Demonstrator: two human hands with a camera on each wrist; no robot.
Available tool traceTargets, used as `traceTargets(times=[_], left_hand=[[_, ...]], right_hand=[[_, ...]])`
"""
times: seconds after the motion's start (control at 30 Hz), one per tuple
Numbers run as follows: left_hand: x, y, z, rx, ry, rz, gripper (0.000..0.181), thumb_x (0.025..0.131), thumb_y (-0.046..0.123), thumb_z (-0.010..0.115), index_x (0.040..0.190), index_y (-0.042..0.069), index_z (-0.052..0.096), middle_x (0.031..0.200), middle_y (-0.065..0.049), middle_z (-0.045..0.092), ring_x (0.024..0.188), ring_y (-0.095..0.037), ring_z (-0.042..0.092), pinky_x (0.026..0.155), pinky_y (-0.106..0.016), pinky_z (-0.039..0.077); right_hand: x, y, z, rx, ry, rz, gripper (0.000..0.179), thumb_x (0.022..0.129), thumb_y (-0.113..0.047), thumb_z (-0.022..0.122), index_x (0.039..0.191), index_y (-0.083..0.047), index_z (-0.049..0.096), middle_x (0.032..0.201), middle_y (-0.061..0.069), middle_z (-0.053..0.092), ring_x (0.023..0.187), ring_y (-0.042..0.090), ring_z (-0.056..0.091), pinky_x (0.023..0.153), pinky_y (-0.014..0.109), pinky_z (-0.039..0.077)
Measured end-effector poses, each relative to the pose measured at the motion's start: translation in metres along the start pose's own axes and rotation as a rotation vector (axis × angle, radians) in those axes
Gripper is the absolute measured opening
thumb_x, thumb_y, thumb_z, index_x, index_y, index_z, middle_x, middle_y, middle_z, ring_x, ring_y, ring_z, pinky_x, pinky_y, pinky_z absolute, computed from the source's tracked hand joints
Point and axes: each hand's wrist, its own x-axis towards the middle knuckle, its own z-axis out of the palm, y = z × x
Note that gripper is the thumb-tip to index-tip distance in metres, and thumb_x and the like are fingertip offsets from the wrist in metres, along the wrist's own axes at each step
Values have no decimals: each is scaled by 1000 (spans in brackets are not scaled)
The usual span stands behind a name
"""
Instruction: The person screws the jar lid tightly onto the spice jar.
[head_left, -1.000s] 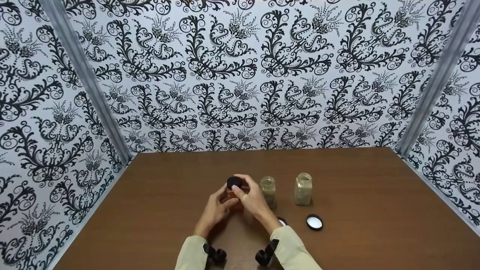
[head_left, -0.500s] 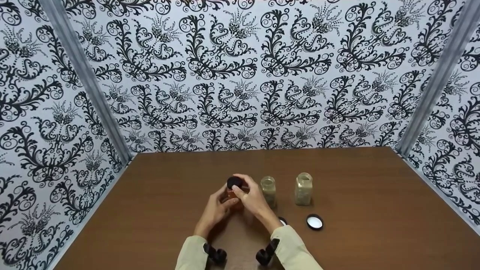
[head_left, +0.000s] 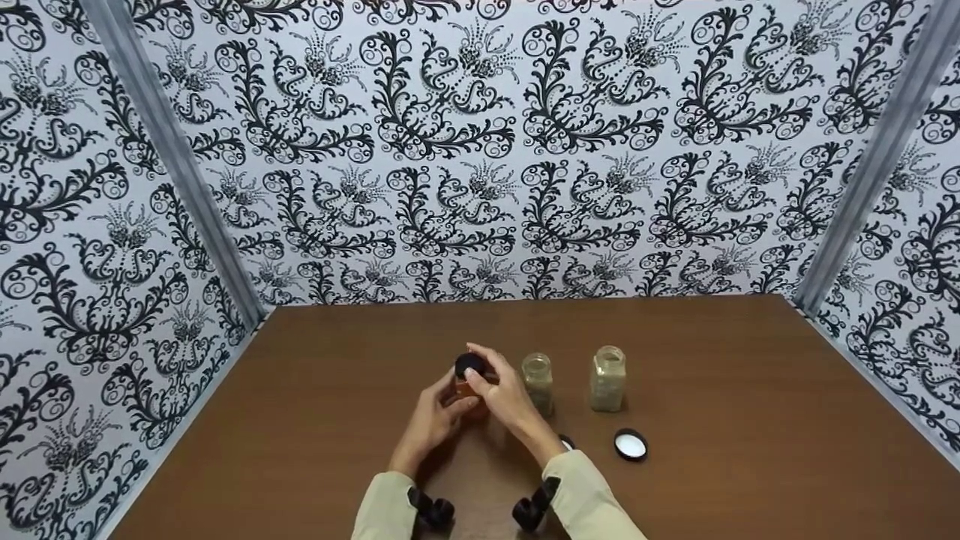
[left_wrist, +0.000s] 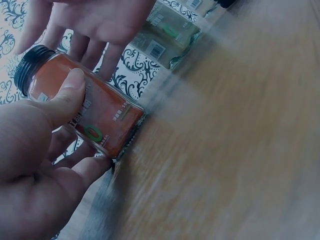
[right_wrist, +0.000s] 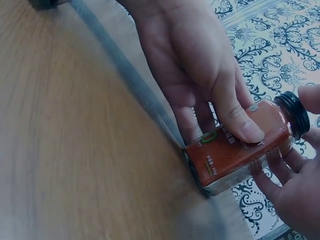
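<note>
A clear glass spice jar (left_wrist: 107, 112) with orange-red powder and a black screw lid (head_left: 469, 366) is held between both hands at the middle of the table. The left hand (head_left: 433, 416) grips the jar's body, its thumb lying across the label in both wrist views. At the neck, the right hand (head_left: 510, 397) has its thumb against the black lid, which it holds from the side. In the right wrist view, some fingertips (right_wrist: 257, 167) of that hand touch the jar's glass side below the lid. The jar's base sits right at the tabletop in the left wrist view.
Just right of the hands stands an uncapped glass jar (head_left: 537, 386) of greenish-grey powder, and farther right a similar uncapped jar (head_left: 607, 386). A black lid (head_left: 631, 445) lies white side up near them. Another lid (head_left: 568, 442) is partly hidden behind the right forearm. Patterned walls enclose the table.
The right hand's forefinger has risen slightly beside the lid. The left hand and the standing jars keep their places.
</note>
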Motion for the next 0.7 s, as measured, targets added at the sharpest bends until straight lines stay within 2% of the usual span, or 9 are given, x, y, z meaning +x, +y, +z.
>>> traceTargets(times=[0.1, 0.4, 0.5, 0.6, 0.7], left_hand=[[0, 0, 0, -6, -1, -3, 63, 96, 11, 65, 153, 6, 39, 141, -24, 58, 120, -31, 62, 81, -17, 51], [0, 1, 0, 3, 5, -4, 61, 96, 10, 66, 152, 6, 42, 135, -23, 62, 118, -30, 64, 89, -18, 53], [0, 1, 0, -17, 2, -6, 62, 96, 9, 66, 152, 2, 40, 136, -27, 60, 120, -32, 62, 90, -19, 53], [0, 1, 0, -45, 7, -22, 64, 96, 8, 65, 152, -1, 37, 138, -29, 58, 120, -32, 62, 86, -17, 53], [0, 1, 1, -75, -2, -29, 65, 96, 9, 65, 153, -1, 35, 139, -30, 56, 117, -30, 62, 76, -18, 52]], right_hand=[[1, 1, 0, -10, -20, -6, 41, 100, -15, 59, 139, -5, 55, 138, 25, 54, 119, 40, 60, 103, 51, 50], [2, 1, 3, -21, 1, 2, 33, 98, -10, 61, 129, -6, 53, 128, 21, 59, 112, 34, 62, 98, 46, 51], [3, 2, 4, -4, 8, 16, 33, 97, -11, 64, 127, -6, 54, 126, 20, 61, 113, 32, 62, 99, 44, 50], [3, 2, 4, 31, -5, 27, 36, 97, -15, 65, 131, -6, 55, 127, 21, 61, 115, 33, 62, 100, 44, 51], [3, 0, 1, 31, -24, 33, 41, 99, -19, 62, 137, -7, 55, 132, 23, 57, 119, 36, 59, 103, 47, 51]])
